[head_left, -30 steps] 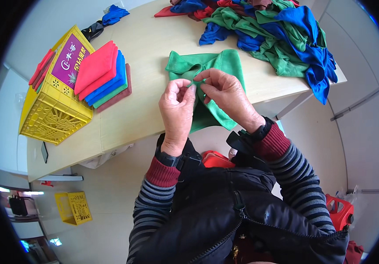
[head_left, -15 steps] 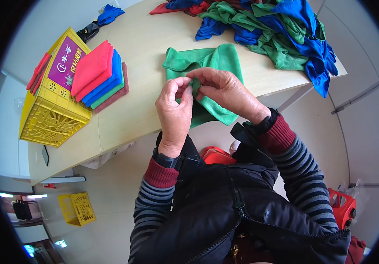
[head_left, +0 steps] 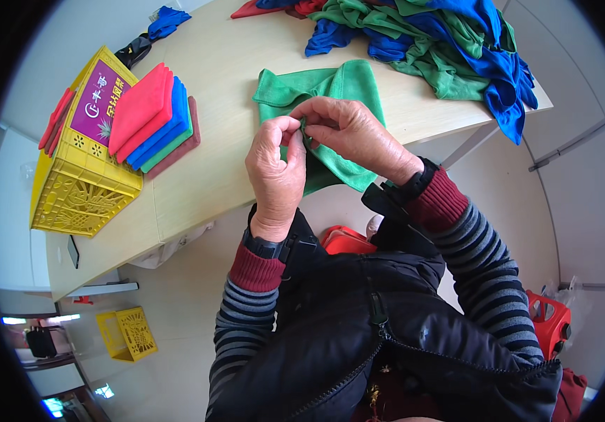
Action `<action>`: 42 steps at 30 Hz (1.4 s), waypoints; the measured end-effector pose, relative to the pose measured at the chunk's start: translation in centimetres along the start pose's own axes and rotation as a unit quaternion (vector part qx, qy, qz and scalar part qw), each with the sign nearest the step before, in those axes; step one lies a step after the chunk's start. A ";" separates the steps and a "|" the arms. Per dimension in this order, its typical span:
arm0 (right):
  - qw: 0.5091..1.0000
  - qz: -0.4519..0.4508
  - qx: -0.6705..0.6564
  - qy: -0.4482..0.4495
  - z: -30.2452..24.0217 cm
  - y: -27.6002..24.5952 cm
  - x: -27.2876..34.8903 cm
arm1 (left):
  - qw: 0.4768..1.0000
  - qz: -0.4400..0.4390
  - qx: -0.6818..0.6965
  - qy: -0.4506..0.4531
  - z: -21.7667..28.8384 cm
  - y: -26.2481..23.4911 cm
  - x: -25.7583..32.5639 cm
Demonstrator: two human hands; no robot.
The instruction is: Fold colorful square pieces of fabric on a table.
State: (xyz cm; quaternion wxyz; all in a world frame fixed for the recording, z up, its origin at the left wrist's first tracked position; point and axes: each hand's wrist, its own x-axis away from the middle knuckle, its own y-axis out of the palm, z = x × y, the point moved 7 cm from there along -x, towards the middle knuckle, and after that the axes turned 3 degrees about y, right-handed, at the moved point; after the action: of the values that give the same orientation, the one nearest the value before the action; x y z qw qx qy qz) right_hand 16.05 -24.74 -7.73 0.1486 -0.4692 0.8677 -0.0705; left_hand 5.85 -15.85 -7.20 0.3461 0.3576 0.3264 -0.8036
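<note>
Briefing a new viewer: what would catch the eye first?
Probably the bright green cloth in the middle, pinched by left hand and right hand. Next, the tangled, mostly blue and green heap spilling over the edge of the table at upper right, then the folded red-topped stack beside the yellow crate at left.

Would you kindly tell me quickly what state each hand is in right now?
Left hand: closed, pinching a bit of the green cloth.
Right hand: closed, pinching the same green cloth close beside the left hand.
</note>
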 end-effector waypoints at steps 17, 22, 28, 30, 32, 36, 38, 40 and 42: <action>0.981 0.108 0.127 -0.103 -5.9 -5.8 -3.7 | 0.827 -0.353 -0.364 0.245 1.7 3.2 8.4; 0.975 0.145 0.087 -0.143 -10.6 -8.6 -3.1 | 0.773 -0.409 -0.427 0.231 1.2 2.7 8.6; 0.976 0.150 0.058 -0.145 -13.2 -9.2 -2.5 | 0.774 -0.373 -0.374 0.348 2.8 4.6 7.7; 0.974 0.162 0.061 -0.145 -13.3 -9.8 -2.5 | 0.768 -0.365 -0.357 0.387 3.4 4.6 7.6; 0.971 0.187 0.065 -0.135 -13.2 -11.1 -2.4 | 0.803 -0.377 -0.299 0.352 4.3 3.6 6.9; 0.961 0.223 0.020 -0.165 -13.4 -16.5 -2.1 | 0.874 -0.330 -0.248 0.255 6.5 -0.7 3.2; 0.959 0.229 0.028 -0.163 -14.0 -17.6 -2.1 | 0.893 -0.262 -0.273 0.242 6.9 -4.6 0.3; 0.955 0.253 0.063 -0.143 -14.6 -19.7 -1.4 | 0.921 -0.215 -0.251 0.205 6.1 -7.4 -2.9; 0.954 0.246 0.068 -0.155 -14.3 -22.6 -0.8 | 0.956 -0.177 -0.181 0.151 5.8 -9.8 -6.8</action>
State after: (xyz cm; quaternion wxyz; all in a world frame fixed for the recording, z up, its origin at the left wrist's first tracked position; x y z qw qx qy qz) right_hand 29.82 -36.73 11.84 0.3260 -0.2348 0.9156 -0.0168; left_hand -0.48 -12.73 4.02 0.2041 0.3426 0.5731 -0.7159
